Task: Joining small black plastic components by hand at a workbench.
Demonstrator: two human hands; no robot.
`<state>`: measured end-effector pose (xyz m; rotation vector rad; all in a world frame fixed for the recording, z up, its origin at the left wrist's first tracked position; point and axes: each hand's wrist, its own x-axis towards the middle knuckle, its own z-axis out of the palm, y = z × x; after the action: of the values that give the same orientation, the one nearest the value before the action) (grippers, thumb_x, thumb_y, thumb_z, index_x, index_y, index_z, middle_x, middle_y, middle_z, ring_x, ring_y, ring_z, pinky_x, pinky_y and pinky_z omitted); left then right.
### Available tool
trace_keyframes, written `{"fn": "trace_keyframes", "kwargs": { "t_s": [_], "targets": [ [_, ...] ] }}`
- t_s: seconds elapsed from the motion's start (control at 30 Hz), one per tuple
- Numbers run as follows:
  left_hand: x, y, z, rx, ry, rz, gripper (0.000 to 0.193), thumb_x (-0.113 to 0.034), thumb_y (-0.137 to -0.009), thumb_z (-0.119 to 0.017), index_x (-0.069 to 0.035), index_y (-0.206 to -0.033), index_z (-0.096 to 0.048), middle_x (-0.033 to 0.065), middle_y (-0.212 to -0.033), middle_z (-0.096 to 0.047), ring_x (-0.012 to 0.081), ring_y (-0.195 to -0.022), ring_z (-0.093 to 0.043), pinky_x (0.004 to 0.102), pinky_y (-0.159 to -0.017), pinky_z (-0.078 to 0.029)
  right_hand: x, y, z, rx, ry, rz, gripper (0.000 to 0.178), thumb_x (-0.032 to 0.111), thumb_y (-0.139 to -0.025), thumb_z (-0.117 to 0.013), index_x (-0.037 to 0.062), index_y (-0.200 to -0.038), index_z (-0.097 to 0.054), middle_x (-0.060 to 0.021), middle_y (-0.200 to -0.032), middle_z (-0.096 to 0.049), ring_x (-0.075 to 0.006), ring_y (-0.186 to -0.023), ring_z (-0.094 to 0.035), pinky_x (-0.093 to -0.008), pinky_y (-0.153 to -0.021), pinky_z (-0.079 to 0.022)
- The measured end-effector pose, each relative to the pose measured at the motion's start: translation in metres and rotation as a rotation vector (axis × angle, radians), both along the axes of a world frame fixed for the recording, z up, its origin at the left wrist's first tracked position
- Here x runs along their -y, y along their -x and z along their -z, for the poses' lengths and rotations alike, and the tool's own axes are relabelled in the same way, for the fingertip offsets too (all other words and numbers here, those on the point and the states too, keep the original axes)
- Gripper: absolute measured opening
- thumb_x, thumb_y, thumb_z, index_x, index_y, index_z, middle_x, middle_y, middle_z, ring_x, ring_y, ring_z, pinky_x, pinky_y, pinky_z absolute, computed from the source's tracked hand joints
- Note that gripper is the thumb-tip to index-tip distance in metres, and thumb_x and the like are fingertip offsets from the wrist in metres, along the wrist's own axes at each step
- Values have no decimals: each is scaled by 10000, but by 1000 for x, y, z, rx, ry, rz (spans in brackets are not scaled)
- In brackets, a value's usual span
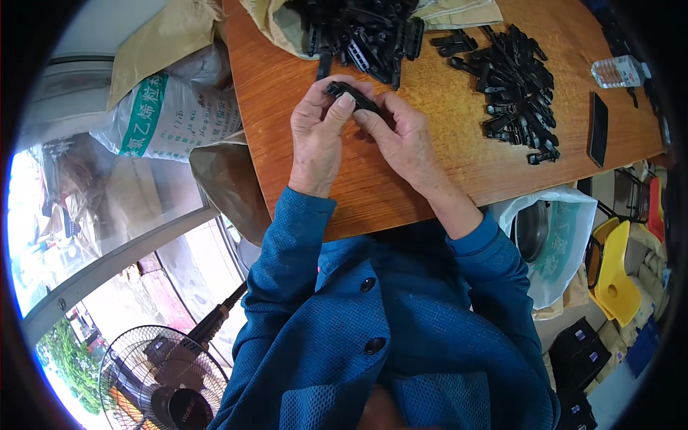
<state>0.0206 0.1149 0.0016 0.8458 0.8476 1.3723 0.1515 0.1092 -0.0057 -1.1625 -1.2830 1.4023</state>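
Over the wooden table, both my hands hold one elongated black plastic part between them. My left hand is closed around one end, its thumb pressed on the top. Fingers and thumb of my right hand pinch the other end. Much of the part is hidden by my fingers, so its exact kind cannot be made out. Just beyond my hands lies a heap of similar black plastic parts, at the mouth of a brown paper sack. To the right, a second pile of black parts spreads across the table.
On the table's right side are a clear plastic bottle and a dark phone-like slab. White sacks stand left of the table. A fan is at lower left; a white bag and yellow chair are at right.
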Motion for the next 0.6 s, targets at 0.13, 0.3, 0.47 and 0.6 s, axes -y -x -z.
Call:
{"fn": "trace_keyframes", "kwargs": {
  "t_s": [0.13,0.3,0.47,0.6],
  "targets": [
    [-10,-1,-1,33,48,28,174,-74,-918,-550,-7,-1078,-566,116,-995,-646,180,-907,-624,309,-832,-514,-12,-16,7,-1,6,-44,273,203,-875,-662,-3,-1024,-562,-65,-851,-629,-123,-729,-622,-235,-661,-504],
    [-46,37,-15,-517,197,-24,182,-184,-907,-594,-6,-945,-587,133,-903,-644,211,-874,-637,314,-749,-517,-39,-90,-18,1109,-595,40,484,337,-818,-685,44,-1172,-534,-123,-1197,-517,-232,-1099,-512,-421,-881,-458],
    [-74,53,20,-1633,-201,-32,338,-299,-781,-700,-18,-935,-591,176,-819,-637,375,-814,-629,431,-694,-488,-54,-134,6,1488,-744,188,261,186,-820,-655,47,-1026,-575,-99,-1246,-467,-297,-1192,-423,-450,-931,-355],
    [-60,45,8,-1794,-217,-5,319,-262,-792,-684,-27,-976,-573,188,-892,-645,388,-836,-626,447,-694,-485,-51,-132,9,1452,-855,221,207,151,-826,-632,61,-1000,-566,-75,-1239,-477,-275,-1192,-431,-432,-944,-346]
  ]
}}
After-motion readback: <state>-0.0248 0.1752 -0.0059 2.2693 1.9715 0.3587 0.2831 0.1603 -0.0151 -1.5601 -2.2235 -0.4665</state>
